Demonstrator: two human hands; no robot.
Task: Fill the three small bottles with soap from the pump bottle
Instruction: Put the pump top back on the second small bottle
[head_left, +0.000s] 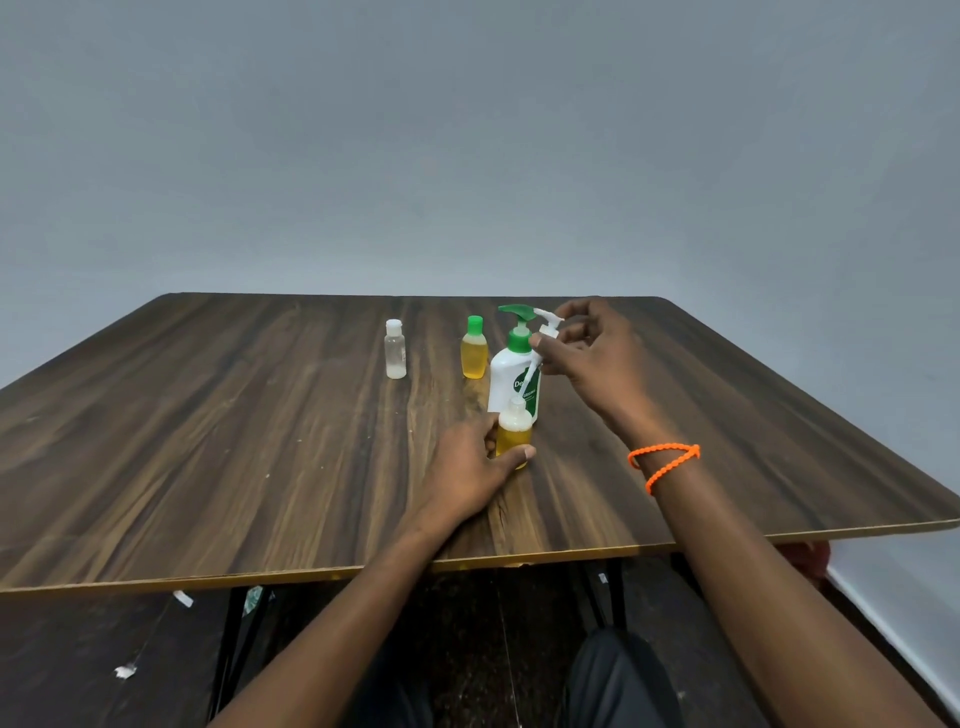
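A white pump bottle (506, 382) with a green pump head stands mid-table. In front of it my left hand (470, 470) grips a small open bottle (514, 431) holding yellow soap, upright on the table. My right hand (587, 353) pinches a small white pump cap (548, 325) whose thin tube hangs down toward that bottle's mouth. Further back stand a green-capped small bottle (474, 349) full of yellow soap and a clear small bottle (395, 349) with a white cap.
The dark wooden table (208, 441) has its near edge just below my forearms. An orange bead bracelet (665, 464) circles my right wrist. A grey wall stands behind; scraps of paper lie on the dark floor below.
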